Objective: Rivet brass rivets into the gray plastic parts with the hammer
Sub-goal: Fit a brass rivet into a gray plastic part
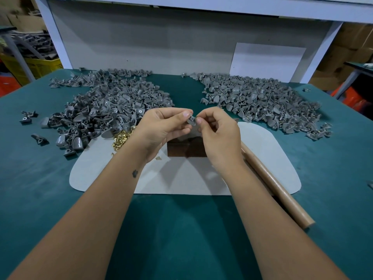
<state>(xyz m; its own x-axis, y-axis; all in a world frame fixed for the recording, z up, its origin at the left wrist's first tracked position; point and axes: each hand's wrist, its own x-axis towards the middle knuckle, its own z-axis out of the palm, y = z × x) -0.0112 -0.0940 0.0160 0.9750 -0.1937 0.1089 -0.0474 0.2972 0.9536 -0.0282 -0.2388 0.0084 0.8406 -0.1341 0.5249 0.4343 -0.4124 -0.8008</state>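
My left hand (163, 128) pinches a small gray plastic part (191, 120) above the dark wooden block (186, 149). My right hand (218, 130) has its fingertips pinched against the part's hole; whatever it holds is too small to see clearly. A heap of brass rivets (122, 138) lies left of my left wrist. The hammer's wooden handle (278, 188) lies on the mat under my right forearm; its head is hidden.
Two big piles of gray parts lie at the back, one on the left (109, 104) and one on the right (260, 106). A pale gray mat (181, 178) covers the green table (40, 178). A white board (268, 61) leans at the back wall.
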